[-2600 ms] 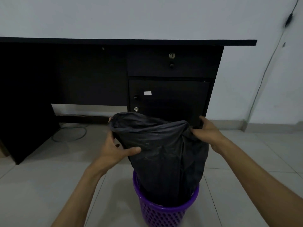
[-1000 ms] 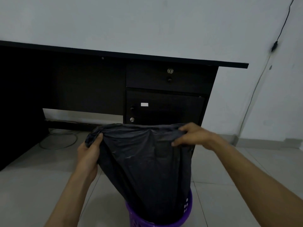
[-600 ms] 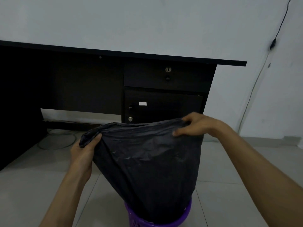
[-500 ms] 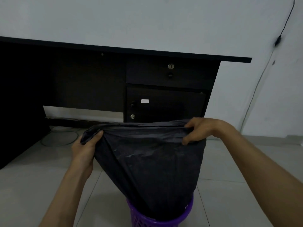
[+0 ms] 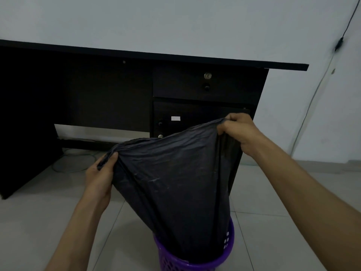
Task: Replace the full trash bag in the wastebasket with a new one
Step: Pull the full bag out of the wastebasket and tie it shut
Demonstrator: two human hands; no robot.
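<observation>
A black trash bag (image 5: 175,184) stands stretched up out of a purple mesh wastebasket (image 5: 205,263) at the bottom of the view. My left hand (image 5: 99,177) grips the bag's top edge at its left corner. My right hand (image 5: 240,132) grips the top edge at the right corner, held higher than the left. The bag's mouth is pulled taut between both hands and slants up to the right. The bag's lower part sits inside the basket and is hidden.
A dark desk (image 5: 136,59) with a locked drawer (image 5: 207,83) and a cabinet door stands against the white wall just behind the basket. A cable (image 5: 74,167) lies on the tiled floor under the desk. Another cable (image 5: 312,98) runs down the wall at right.
My right hand has lifted its corner of the bag higher and to the right. The bag's top edge now slants instead of lying level. My left hand keeps its grip.
</observation>
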